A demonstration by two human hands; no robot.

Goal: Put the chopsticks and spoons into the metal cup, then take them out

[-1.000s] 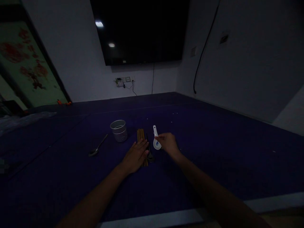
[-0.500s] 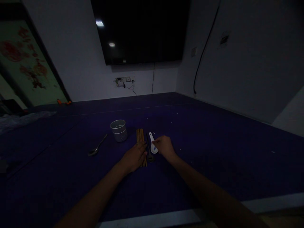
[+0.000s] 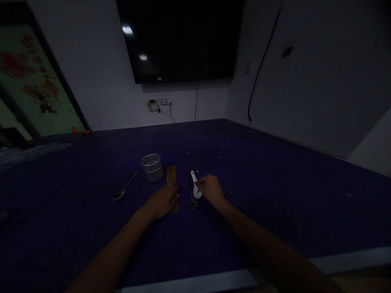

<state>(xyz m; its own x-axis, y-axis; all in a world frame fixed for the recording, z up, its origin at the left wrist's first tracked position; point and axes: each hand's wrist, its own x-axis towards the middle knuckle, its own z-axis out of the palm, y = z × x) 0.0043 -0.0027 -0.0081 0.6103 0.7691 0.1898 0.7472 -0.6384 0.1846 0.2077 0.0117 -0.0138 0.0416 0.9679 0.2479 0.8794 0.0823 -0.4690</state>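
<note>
- Head view: the chopsticks [image 3: 171,173] under the left hand [image 3: 161,201] have just shifted toward the person's left, away from the dark spoon [image 3: 193,203], leaving a strip of purple surface [image 3: 275,183] showing between them
- The white spoon [image 3: 198,193] has come in closer to the dark spoon over the last moments and now lies just beside it, bowl toward the person, handle pointing away
- This means the chopsticks now form a group of their own, apart from the two spoons on their right
- Left hand: palm down across the middle of the chopsticks, thumb along their right side; whether it grips or merely presses, I cannot tell
- Right hand [image 3: 214,190]: fingertips closed in a pinch on the white spoon near where handle meets bowl, the spoon low at the surface
- Counted: one metal cup [image 3: 154,175], upright, just beyond the left hand; one white spoon; one dark spoon between the chopsticks and the white one; one shiny spoon [image 3: 118,196] lying slantwise to the left of the cup, touched by neither hand
- Chopsticks: several side by side in one bundle, partly covered by fingers and too dim for a sure number
- One television [image 3: 183,40] hangs on the wall beyond
</note>
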